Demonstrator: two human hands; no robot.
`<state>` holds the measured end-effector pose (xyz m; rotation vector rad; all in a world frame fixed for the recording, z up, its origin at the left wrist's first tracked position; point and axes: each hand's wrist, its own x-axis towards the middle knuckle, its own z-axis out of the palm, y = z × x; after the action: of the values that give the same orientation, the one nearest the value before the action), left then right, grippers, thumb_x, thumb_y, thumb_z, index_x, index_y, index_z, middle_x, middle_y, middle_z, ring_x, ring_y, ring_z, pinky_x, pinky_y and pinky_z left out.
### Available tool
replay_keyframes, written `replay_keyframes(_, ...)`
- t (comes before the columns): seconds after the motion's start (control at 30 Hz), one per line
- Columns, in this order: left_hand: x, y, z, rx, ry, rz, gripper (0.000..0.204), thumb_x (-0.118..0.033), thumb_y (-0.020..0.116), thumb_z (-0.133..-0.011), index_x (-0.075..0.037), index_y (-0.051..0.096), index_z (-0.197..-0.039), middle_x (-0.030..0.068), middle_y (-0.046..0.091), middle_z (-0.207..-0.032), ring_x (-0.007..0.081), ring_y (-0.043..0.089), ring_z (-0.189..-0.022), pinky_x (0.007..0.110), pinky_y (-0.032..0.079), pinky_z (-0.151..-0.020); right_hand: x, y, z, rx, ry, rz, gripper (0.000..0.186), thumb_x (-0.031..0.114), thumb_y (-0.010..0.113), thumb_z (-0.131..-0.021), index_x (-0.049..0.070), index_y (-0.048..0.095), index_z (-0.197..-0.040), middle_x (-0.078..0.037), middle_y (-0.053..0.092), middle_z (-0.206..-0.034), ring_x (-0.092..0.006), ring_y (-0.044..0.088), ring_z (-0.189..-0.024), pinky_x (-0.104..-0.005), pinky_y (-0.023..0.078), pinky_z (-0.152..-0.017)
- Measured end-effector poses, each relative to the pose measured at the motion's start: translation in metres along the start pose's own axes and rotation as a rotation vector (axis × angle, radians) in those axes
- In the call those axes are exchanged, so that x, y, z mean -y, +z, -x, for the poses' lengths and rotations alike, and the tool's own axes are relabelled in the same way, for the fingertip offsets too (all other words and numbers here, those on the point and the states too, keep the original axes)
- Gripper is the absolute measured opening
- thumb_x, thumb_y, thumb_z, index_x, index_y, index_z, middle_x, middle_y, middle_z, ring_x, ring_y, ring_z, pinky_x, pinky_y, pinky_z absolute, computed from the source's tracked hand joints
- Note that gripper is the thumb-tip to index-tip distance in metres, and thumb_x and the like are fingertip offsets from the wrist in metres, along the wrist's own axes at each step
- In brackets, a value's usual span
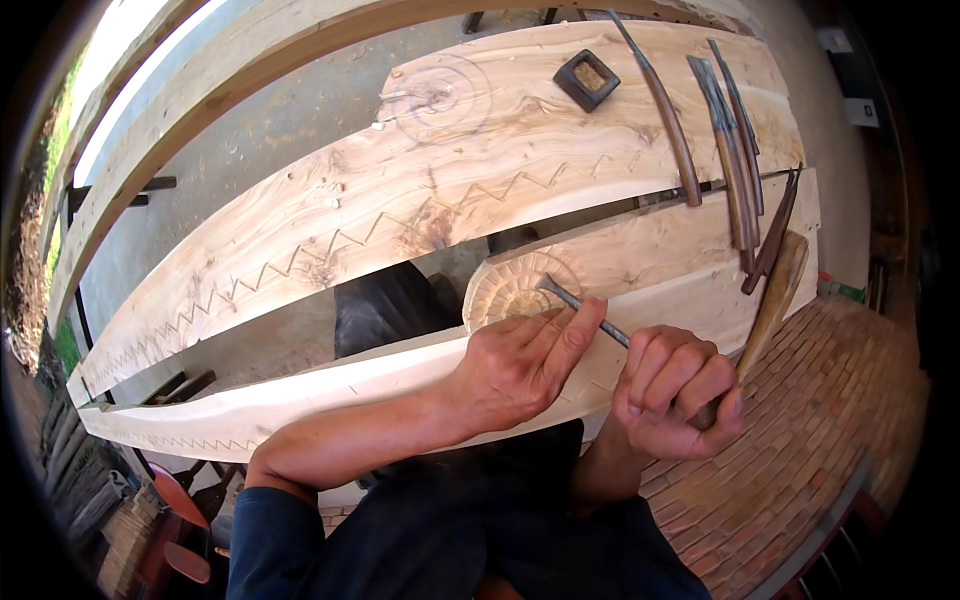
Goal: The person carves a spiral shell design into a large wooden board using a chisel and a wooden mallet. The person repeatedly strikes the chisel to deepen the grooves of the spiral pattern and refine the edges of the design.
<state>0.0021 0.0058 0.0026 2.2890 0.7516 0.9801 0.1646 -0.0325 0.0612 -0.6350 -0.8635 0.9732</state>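
A chisel point(614, 332) with a metal shank rests its tip on a round, rayed carving point(510, 280) in the near pale wooden board point(370, 385). Wrapped round its handle is my right hand point(682, 388), closed, at the end away from the blade. My left hand point(525, 365) lies on the board beside the carving, its fingers and thumb closed on the shank near the blade. Part of the carving's lower edge is hidden behind the left fingers. A gap separates this board from a wider far board point(540, 140), marked with a zigzag line and a drawn circle point(437, 98).
On the far board sit a dark square box point(587, 80) and a long-handled chisel point(662, 115). Several more chisels point(735, 165) and a dark two-legged tool point(773, 240) bridge the boards' right ends. A wooden stick point(775, 305) leans there. Curved-looking beams point(190, 120) cross the upper left.
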Motion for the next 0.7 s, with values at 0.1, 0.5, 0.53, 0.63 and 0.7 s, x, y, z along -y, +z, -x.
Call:
replay_keyframes(0.1,-0.001,-0.002,0.003,0.064,-0.006,-0.012,0.068,-0.004,0.071,-0.083,0.012,0.058,-0.148,0.0171,0.075,-0.106,0.0219,0.075,-0.084,0.032,0.06,-0.071,0.001,0.0,-0.002,0.014,0.008,0.015,0.048,0.035,0.044,-0.111,0.011,0.045,-0.07,-0.007,0.055,-0.055,-0.0146,0.04,-0.041,-0.0323,0.028,-0.047)
replay_keyframes(0.5,-0.001,-0.004,-0.002,0.054,-0.021,0.004,0.062,-0.002,0.071,-0.088,0.011,0.059,-0.147,0.0174,0.076,-0.107,0.0213,0.073,-0.079,0.032,0.059,-0.069,0.005,0.004,-0.012,0.001,0.064,0.008,0.047,0.032,0.043,-0.11,0.01,0.045,-0.069,-0.007,0.054,-0.056,-0.0145,0.039,-0.044,-0.0339,0.026,-0.048)
replay_keyframes(0.53,-0.001,-0.004,-0.002,0.044,-0.018,0.004,0.062,-0.002,0.071,-0.088,0.011,0.059,-0.147,0.0172,0.076,-0.106,0.0212,0.073,-0.079,0.032,0.059,-0.069,0.005,0.004,-0.013,0.006,0.065,0.016,0.046,0.031,0.043,-0.11,0.009,0.045,-0.069,-0.008,0.054,-0.056,-0.0149,0.039,-0.044,-0.0341,0.027,-0.048)
replay_keyframes(0.63,0.0,-0.002,-0.002,0.032,-0.02,0.014,0.063,-0.002,0.07,-0.086,0.012,0.059,-0.147,0.0165,0.076,-0.104,0.0209,0.072,-0.076,0.033,0.058,-0.067,0.005,0.007,-0.012,0.017,0.062,0.047,0.046,0.03,0.044,-0.109,0.008,0.046,-0.069,-0.009,0.055,-0.057,-0.0159,0.04,-0.043,-0.0347,0.028,-0.047)
replay_keyframes(0.7,0.0,-0.002,0.001,0.042,-0.028,0.014,0.063,-0.002,0.07,-0.086,0.012,0.059,-0.147,0.016,0.076,-0.102,0.0206,0.071,-0.075,0.032,0.058,-0.066,0.004,0.011,-0.01,0.02,0.053,0.078,0.045,0.029,0.044,-0.108,0.007,0.046,-0.069,-0.009,0.056,-0.057,-0.0166,0.04,-0.043,-0.0351,0.028,-0.046)
